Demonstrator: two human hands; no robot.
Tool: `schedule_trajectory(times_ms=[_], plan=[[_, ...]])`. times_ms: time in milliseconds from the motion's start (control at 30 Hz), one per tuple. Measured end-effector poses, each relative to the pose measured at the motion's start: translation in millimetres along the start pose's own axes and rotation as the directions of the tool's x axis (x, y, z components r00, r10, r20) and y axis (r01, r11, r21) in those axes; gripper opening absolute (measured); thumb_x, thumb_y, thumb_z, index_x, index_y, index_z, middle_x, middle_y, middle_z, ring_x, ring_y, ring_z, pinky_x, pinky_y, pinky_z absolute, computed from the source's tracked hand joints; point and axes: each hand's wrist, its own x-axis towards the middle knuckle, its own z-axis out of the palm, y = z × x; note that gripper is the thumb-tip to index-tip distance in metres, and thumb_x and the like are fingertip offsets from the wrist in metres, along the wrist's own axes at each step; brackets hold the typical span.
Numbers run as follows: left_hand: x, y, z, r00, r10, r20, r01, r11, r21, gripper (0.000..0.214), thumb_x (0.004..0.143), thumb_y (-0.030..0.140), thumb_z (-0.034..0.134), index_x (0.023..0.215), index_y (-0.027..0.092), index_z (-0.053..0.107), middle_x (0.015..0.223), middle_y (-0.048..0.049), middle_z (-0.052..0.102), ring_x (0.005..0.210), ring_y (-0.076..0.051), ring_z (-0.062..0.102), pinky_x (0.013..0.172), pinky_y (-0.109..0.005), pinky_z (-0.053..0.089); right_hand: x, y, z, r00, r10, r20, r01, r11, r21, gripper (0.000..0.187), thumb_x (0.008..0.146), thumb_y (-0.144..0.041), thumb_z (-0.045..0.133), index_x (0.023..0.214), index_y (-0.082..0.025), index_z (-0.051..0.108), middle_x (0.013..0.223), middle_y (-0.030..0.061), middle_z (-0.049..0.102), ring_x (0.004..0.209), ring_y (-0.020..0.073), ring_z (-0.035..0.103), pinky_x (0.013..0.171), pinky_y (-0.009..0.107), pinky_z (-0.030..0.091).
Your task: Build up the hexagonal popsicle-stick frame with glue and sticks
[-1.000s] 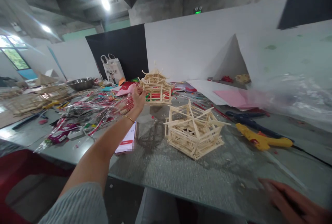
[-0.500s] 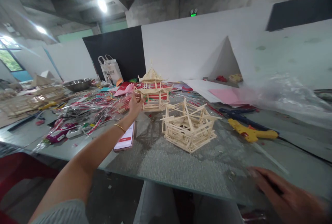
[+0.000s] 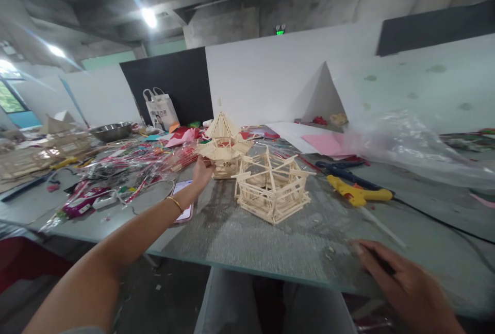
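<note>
Seen on a gray table [image 3: 247, 246]: a stick frame [image 3: 273, 205] near center, flanked by a phone [image 3: 188, 214] and a yellow glue gun [image 3: 359, 196], with white paper [image 3: 288, 132] farther back.

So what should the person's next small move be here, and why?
Probably ease the roofed stick model slightly left with the left hand, away from the open stick frame. The hand is at the model's left side, and the frame's sticks overlap its right edge in this view; contact is unclear.

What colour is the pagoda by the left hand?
The pagoda is pale cream; see the head view.
</note>
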Motion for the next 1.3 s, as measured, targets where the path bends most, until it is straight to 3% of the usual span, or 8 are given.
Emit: schedule_trajectory(times_ms=[133, 233, 333, 433, 633, 867, 1067, 1300], plan=[[-11, 10, -13.1, 0.996, -0.057, -0.068, 0.063, 0.994, 0.089, 0.038, 0.054, 0.007, 0.07, 0.085, 0.019, 0.053, 0.078, -0.0018, 0.065, 0.073, -0.018, 0.061, 0.072, -0.031, 0.045, -2, -4, -3, 1.0, 0.011, -0.029, -0.011, 1.0, 0.023, 0.047, 0.072, -0.064, 0.043, 0.083, -0.029, 0.072, 0.088, 0.0002, 0.071, 0.079, 0.0268, 0.067, 0.069, 0.034, 0.055], [-26, 26, -25.7, 0.997, -0.061, -0.053, 0.066, 0.994, 0.088, 0.034, 0.056, 0.012, 0.069, 0.087, 0.019, 0.056, 0.085, -0.0034, 0.067, 0.079, -0.018, 0.063, 0.073, -0.029, 0.045, 2, -10, -8, 0.999, 0.048, 0.01, -0.049, 0.998, 0.048, 0.049, 0.067, -0.066, 0.044, 0.08, -0.029, 0.072, 0.087, 0.0007, 0.071, 0.08, 0.0268, 0.067, 0.068, 0.033, 0.054], [-48, 49, -30.1, 0.987, -0.103, 0.124, 0.1, 0.995, 0.032, 0.023, 0.06, 0.017, 0.067, 0.082, 0.017, 0.06, 0.086, -0.0054, 0.069, 0.078, -0.017, 0.063, 0.069, -0.028, 0.046, 13, -15, -12, 0.994, 0.08, 0.075, -0.084, 0.995, 0.053, 0.052, 0.063, -0.067, 0.044, 0.083, -0.027, 0.072, 0.084, 0.0014, 0.07, 0.077, 0.0253, 0.066, 0.063, 0.032, 0.052], [-69, 66, -22.0, 0.929, -0.178, 0.324, 0.185, 0.983, 0.009, 0.018, 0.063, 0.019, 0.067, 0.08, 0.016, 0.065, 0.085, -0.0058, 0.07, 0.077, -0.017, 0.063, 0.067, -0.027, 0.048, 29, -18, -8, 0.989, 0.038, 0.14, -0.048, 0.997, 0.068, 0.054, 0.067, -0.066, 0.045, 0.091, -0.024, 0.07, 0.079, 0.0028, 0.068, 0.071, 0.0231, 0.063, 0.064, 0.032, 0.05], [-90, 63, 4.0, 0.818, -0.309, 0.485, 0.315, 0.946, 0.072, 0.016, 0.062, 0.01, 0.063, 0.076, 0.018, 0.066, 0.076, -0.0022, 0.069, 0.068, -0.013, 0.062, 0.062, -0.023, 0.047, 66, -18, 17, 0.98, 0.042, 0.195, -0.087, 0.97, 0.227, 0.063, 0.068, -0.064, 0.053, 0.11, -0.017, 0.058, 0.102, 0.01, 0.066, 0.091, 0.0255, 0.062, 0.077, 0.031, 0.05], [-104, 55, 14.9, 0.798, -0.361, 0.482, 0.407, 0.913, 0.01, 0.016, 0.064, 0.011, 0.064, 0.078, 0.019, 0.061, 0.075, -0.0003, 0.068, 0.063, -0.013, 0.063, 0.062, -0.025, 0.05, 95, -26, 32, 0.97, 0.015, 0.242, -0.097, 0.939, 0.33, 0.054, 0.064, -0.057, 0.058, 0.103, -0.019, 0.057, 0.101, 0.0108, 0.067, 0.078, 0.0254, 0.063, 0.062, 0.032, 0.051], [-118, 60, 24.3, 0.786, -0.381, 0.486, 0.427, 0.904, 0.018, 0.013, 0.067, 0.01, 0.064, 0.074, 0.02, 0.06, 0.073, -0.0001, 0.066, 0.066, -0.015, 0.065, 0.063, -0.027, 0.049, 95, -48, 32, 0.942, -0.009, 0.334, -0.098, 0.948, 0.304, 0.043, 0.065, -0.057, 0.053, 0.085, -0.019, 0.057, 0.074, 0.0056, 0.063, 0.065, 0.021, 0.06, 0.047, 0.027, 0.044], [-121, 60, 33.2, 0.797, -0.397, 0.455, 0.446, 0.895, -0.001, 0.013, 0.07, 0.007, 0.063, 0.076, 0.019, 0.061, 0.073, 0.0009, 0.065, 0.064, -0.013, 0.063, 0.063, -0.024, 0.049, 108, -42, 40, 0.942, 0.078, 0.327, -0.207, 0.901, 0.382, 0.035, 0.069, -0.046, 0.056, 0.09, -0.019, 0.053, 0.085, 0.006, 0.062, 0.069, 0.0204, 0.061, 0.043, 0.024, 0.044]])
